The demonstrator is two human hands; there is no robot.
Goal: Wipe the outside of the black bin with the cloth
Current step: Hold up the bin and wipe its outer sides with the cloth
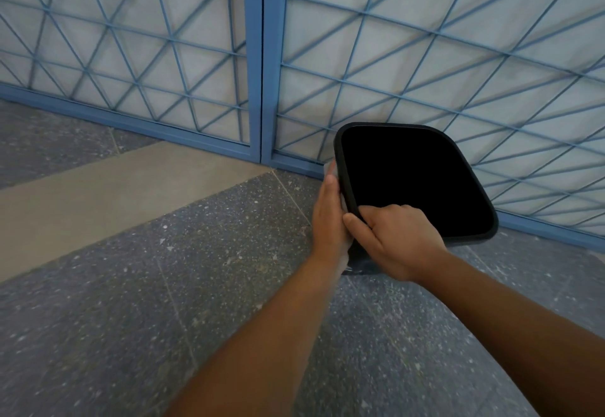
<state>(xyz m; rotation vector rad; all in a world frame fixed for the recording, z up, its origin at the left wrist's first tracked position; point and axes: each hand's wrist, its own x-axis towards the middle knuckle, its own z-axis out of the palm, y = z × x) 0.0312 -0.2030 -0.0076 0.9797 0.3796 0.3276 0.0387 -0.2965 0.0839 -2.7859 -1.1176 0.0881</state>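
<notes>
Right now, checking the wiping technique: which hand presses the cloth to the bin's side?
The left hand, flat against the black bin's outer wall over the grey cloth. The right hand only grips the rim.

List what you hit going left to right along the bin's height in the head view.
Tan floor strip → left hand pressing the cloth to the bin's side → right hand gripping the rim → black bin.
</notes>
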